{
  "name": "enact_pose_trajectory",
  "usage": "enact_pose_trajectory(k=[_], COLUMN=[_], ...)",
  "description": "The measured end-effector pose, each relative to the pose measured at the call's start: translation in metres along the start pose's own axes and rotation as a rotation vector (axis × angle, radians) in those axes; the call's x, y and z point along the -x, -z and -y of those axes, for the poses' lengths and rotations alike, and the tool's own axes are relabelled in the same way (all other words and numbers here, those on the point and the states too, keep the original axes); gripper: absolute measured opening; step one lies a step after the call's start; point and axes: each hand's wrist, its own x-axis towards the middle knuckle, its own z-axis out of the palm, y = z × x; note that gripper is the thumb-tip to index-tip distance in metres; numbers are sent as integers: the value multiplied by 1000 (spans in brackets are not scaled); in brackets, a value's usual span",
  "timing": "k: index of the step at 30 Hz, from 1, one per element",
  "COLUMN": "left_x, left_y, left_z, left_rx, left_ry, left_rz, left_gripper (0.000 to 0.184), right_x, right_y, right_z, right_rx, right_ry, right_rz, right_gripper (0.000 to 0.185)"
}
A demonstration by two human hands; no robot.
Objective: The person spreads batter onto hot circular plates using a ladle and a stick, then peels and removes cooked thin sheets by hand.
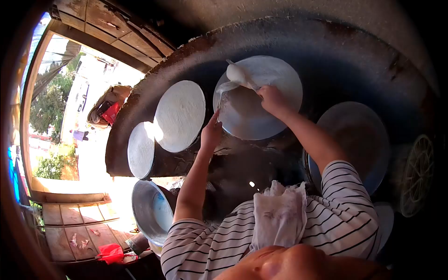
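Note:
My right hand (274,100) is closed round the handle of a ladle (237,74) with a rounded white bowl, held over a large round pan (247,116). White batter covers the upper part of that pan, and its lower part looks darker and bluish. Lower left of the ladle, my left hand (212,133) grips the thin handle of a flat-headed tool (227,87); its head is close beside the ladle at the pan's left edge. What coats the tool's head is too small to tell.
Left of the pan lie a round white sheet (179,116) and a smaller one (141,150). A metal pot (148,205) with whitish liquid stands lower left. Another round pan (357,140) is at right, near a wire rack (416,175). A dark curved rim (298,28) runs behind.

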Motion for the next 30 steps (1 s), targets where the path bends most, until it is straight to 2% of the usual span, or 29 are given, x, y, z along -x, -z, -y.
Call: enact_pose_trajectory(k=[2, 4, 5, 6, 7, 9, 13, 15, 17, 19, 21, 22, 25, 26, 27, 29, 30], left_x=[20, 46, 53, 58, 57, 55, 83, 108, 123, 117, 102, 100, 124, 138, 146, 150, 148], left_y=[0, 4, 2, 3, 2, 4, 4, -1, 2, 4, -5, -11, -4, 5, 10, 20, 27], left_z=[-3, -3, 15, 15, 6, -17, -26, -11, -1, -15, -27, -27, -39, -42, -38, -39, -45], left_rx=[43, 58, 75, 67, 62, 66, 53, 84, 96, 85, 81, 124, 141, 209, 233, 227, 203], left_ry=[68, 138, -57, -65, -67, 57, 215, 140, 76, 144, 215, 71, 285, 388, 381, 418, 473], left_rz=[4, -6, -53, -46, -40, 43, 132, 118, 145, 206, 239, 182, 186, 237, 201, 172, 182], left_gripper=[52, 52, 53, 54, 54, 53, 52, 53, 53, 55, 54, 54, 53, 58, 58, 56, 56], right_x=[5, 13, 11, 6, -1, -17, 0, 10, 3, -27, -56, -69, -31, -21, -16, -34, -42], right_y=[0, 43, 61, 68, 80, 61, 43, 47, 61, 76, 63, 53, 57, 69, 81, 109, 97], right_z=[-5, -10, -28, -57, -71, -85, -42, -42, -65, -85, -89, -90, -60, -62, -69, -80, -81], right_rx=[31, 18, 57, 113, 176, -6, -187, -195, -390, -397, -257, -195, -346, -344, -346, -419, -423], right_ry=[111, 152, 164, 76, -37, 64, 203, 301, 319, 149, 173, 182, 250, 297, 320, 63, 51], right_rz=[27, 47, 5, -55, -21, 97, 236, 209, 261, 215, 309, 354, 418, 447, 497, 702, 616], right_gripper=[28, 27, 27, 28, 30, 30, 31, 32, 30, 31, 32, 33, 32, 33, 37, 41, 41])
